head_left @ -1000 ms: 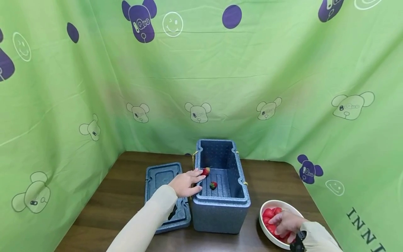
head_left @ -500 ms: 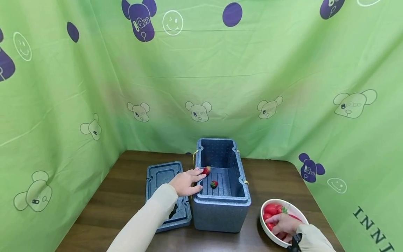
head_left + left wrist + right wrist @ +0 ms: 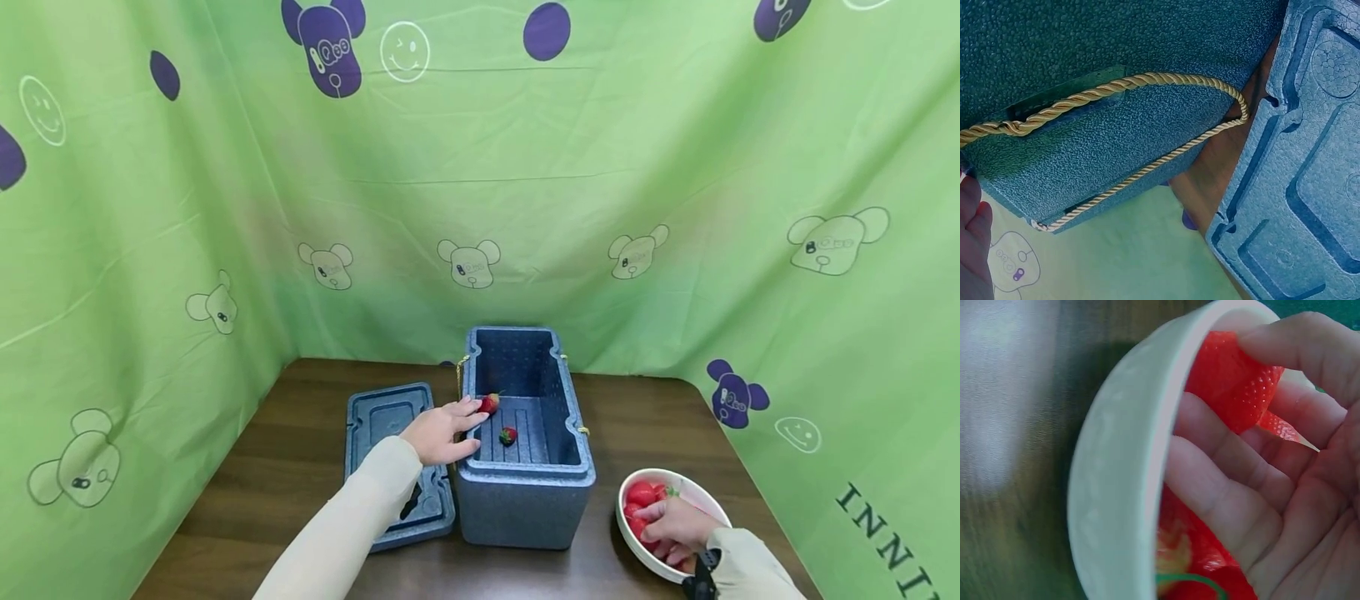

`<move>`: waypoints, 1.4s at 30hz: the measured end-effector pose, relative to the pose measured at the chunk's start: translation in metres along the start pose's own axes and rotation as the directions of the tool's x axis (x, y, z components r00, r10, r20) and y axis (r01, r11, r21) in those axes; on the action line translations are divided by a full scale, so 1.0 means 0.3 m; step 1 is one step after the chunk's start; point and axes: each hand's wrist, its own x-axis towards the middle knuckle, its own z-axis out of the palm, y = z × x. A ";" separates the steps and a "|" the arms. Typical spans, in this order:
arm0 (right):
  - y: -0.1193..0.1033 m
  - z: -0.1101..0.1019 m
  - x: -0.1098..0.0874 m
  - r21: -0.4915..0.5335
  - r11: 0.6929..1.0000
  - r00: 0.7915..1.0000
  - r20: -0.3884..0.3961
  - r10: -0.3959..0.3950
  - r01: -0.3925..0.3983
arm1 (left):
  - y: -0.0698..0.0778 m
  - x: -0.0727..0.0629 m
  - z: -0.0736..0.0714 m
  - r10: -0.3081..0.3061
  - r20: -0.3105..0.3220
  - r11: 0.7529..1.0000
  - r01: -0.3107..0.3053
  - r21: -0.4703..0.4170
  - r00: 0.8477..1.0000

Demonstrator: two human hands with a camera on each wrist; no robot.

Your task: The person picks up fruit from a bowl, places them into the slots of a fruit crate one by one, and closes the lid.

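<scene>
In the head view my left hand (image 3: 441, 433) rests with extended fingers on the left rim of a blue foam box (image 3: 517, 512). Two strawberries are inside: one (image 3: 508, 436) on the ribbed floor, another (image 3: 490, 403) beside my fingertips. My right hand (image 3: 684, 527) reaches into a white bowl (image 3: 628, 542) of red strawberries (image 3: 641, 493). Seen from the right wrist, its thumb and curled fingers hold a strawberry (image 3: 1232, 381) near the bowl's rim. More strawberries (image 3: 1197, 550) lie under the fingers, partly hidden. Only a bit of my left hand (image 3: 974, 250) shows in the left wrist view.
The box's blue foam lid (image 3: 390, 417) lies on the wooden table (image 3: 255, 500), left of the box and partly under my left forearm. A twisted gold rope handle (image 3: 1147, 79) hangs along the box's side. A green printed cloth (image 3: 480, 167) encloses the table's back and sides.
My right hand shifts slightly among the strawberries in the bowl, and a green leafy top has come into sight there. The left hand stays on the box rim.
</scene>
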 end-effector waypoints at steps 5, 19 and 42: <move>-0.019 -0.026 -0.008 -0.016 1.000 1.000 0.018 0.002 -0.002 | 0.002 0.000 -0.003 0.015 -0.004 1.000 -0.015 -0.009 1.000; -0.119 -0.135 0.020 0.064 0.995 0.997 0.014 -0.072 0.071 | -0.001 -0.004 -0.007 0.013 -0.017 1.000 -0.013 -0.013 1.000; -0.310 -0.217 0.098 0.068 0.982 0.984 -0.001 -0.178 0.178 | -0.011 0.001 -0.001 0.063 -0.045 0.998 -0.061 0.030 0.997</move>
